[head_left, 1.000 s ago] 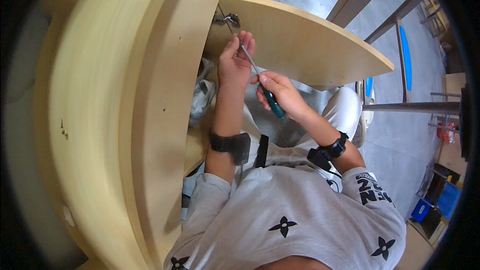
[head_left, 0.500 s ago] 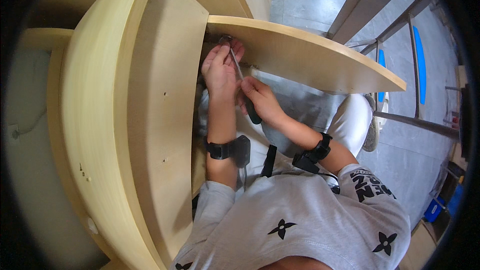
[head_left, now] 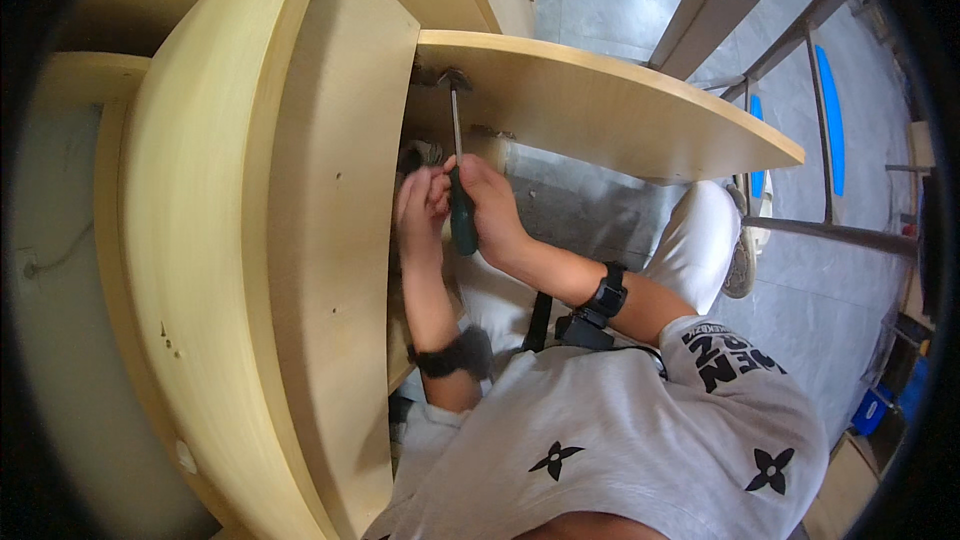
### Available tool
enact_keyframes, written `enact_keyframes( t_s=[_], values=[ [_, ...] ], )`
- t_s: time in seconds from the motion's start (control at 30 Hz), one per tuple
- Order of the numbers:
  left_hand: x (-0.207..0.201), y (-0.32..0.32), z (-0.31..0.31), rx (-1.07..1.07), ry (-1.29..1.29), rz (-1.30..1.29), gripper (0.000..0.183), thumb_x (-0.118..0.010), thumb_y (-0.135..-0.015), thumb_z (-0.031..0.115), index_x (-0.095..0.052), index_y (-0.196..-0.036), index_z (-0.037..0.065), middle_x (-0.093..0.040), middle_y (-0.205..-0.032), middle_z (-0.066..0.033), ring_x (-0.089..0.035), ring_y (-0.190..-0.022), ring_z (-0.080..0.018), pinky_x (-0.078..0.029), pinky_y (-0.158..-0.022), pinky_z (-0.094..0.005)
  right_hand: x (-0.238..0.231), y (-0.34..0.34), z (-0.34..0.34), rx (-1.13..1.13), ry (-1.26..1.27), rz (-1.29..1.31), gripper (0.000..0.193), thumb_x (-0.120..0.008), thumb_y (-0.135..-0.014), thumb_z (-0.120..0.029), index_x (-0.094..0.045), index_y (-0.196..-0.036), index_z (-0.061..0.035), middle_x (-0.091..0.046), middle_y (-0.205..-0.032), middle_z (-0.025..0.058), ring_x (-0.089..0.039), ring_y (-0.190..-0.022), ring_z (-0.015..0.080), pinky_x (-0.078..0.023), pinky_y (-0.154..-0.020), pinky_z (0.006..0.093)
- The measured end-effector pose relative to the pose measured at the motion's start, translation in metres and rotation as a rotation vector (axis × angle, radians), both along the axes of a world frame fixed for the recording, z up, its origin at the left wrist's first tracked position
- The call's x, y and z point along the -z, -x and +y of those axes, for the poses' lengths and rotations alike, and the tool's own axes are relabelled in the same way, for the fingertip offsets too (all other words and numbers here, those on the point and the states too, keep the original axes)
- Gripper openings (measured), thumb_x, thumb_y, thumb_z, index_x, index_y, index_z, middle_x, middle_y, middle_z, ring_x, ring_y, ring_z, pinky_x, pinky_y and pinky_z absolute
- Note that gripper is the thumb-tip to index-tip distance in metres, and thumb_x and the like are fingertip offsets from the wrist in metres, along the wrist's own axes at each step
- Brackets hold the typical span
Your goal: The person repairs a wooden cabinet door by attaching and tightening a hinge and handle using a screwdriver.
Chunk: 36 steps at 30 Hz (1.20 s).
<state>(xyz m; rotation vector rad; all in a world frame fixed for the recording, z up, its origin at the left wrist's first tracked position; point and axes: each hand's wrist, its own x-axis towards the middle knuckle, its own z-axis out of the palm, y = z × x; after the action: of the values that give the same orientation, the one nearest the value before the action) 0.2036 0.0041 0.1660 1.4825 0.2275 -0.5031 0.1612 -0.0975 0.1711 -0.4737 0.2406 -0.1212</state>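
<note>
My right hand [head_left: 492, 208] is closed around the dark green handle of a screwdriver [head_left: 463, 215]. The metal shaft runs up to a metal hinge [head_left: 453, 78] on the inner face of a wooden door panel [head_left: 600, 105], and its tip meets the hinge. Beside the handle, my left hand [head_left: 422, 205] is slightly blurred, its fingers curled in close to the shaft's lower end. Whether those fingers hold anything small is hidden. A second hinge-like fitting [head_left: 492, 132] shows lower on the panel.
A wooden cabinet side [head_left: 335, 240] with small holes stands close along my left arm. At the right are a metal frame [head_left: 830, 230] with blue strips and a blue box [head_left: 868, 412] on the grey tiled floor [head_left: 600, 0]. My bent knee [head_left: 690, 240] lies under the panel.
My left hand has come down from the hinge to beside the screwdriver handle. My right hand has moved slightly left, and the screwdriver now stands more upright, its shaft uncovered.
</note>
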Motion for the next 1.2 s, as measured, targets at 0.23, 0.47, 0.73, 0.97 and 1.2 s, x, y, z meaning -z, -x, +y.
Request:
enact_keyframes(
  t_s=[0.23, 0.47, 0.73, 0.97, 1.2],
  values=[
    [-0.007, 0.083, 0.026, -0.090, 0.280, 0.091, 0.044, -0.037, -0.094, 0.045, -0.051, -0.112, 0.007, -0.058, -0.093, -0.0042, -0.054, -0.069, -0.0139, -0.044, -0.056, -0.0294, -0.001, -0.014, 0.025, 0.100, -0.025, -0.055, 0.018, -0.041, -0.095, -0.021, -0.047, -0.098, -0.0044, -0.060, -0.086, 0.0124, -0.053, -0.077, 0.0162, -0.043, -0.075, 0.0258],
    [-0.026, 0.063, 0.023, -0.078, -0.059, -0.054, 0.039, -0.044, -0.093, 0.045, -0.052, -0.095, 0.006, -0.050, -0.066, -0.0001, -0.047, -0.055, -0.0104, -0.034, -0.044, -0.0237, -0.005, -0.025, 0.026, 0.052, -0.119, -0.076, 0.023, -0.045, -0.095, -0.028, -0.049, -0.096, -0.0050, -0.060, -0.087, 0.0086, -0.052, -0.079, 0.0147, -0.043, -0.075, 0.0276],
    [-0.016, 0.059, 0.014, -0.175, -0.287, -0.580, 0.018, -0.056, -0.088, 0.014, -0.052, -0.103, 0.005, -0.050, -0.066, -0.0006, -0.041, -0.050, -0.0083, -0.034, -0.047, -0.0214, -0.012, -0.015, 0.001, -0.290, 0.583, 0.088, 0.036, -0.068, -0.080, -0.037, -0.062, -0.081, -0.0019, -0.059, -0.073, 0.0017, -0.051, -0.068, 0.0102, -0.041, -0.062, 0.0246],
    [-0.028, 0.059, 0.040, 0.021, 0.514, 0.108, 0.029, -0.051, -0.092, 0.033, -0.054, -0.101, 0.006, -0.055, -0.072, -0.0032, -0.045, -0.056, -0.0101, -0.037, -0.054, -0.0232, 0.001, -0.020, -0.002, -0.257, 0.418, 0.068, 0.023, -0.074, -0.075, -0.021, -0.062, -0.076, -0.0013, -0.060, -0.070, 0.0041, -0.053, -0.064, 0.0107, -0.042, -0.058, 0.0259],
    [-0.006, 0.062, 0.015, -0.174, -0.110, -0.537, 0.020, -0.062, -0.086, 0.012, -0.053, -0.102, 0.004, -0.055, -0.079, -0.0032, -0.051, -0.065, -0.0097, -0.041, -0.058, -0.0251, 0.000, -0.016, -0.003, -0.244, 0.477, 0.070, 0.020, -0.072, -0.077, -0.017, -0.060, -0.086, -0.0036, -0.060, -0.079, 0.0027, -0.055, -0.071, 0.0114, -0.043, -0.063, 0.0268]
  ],
)
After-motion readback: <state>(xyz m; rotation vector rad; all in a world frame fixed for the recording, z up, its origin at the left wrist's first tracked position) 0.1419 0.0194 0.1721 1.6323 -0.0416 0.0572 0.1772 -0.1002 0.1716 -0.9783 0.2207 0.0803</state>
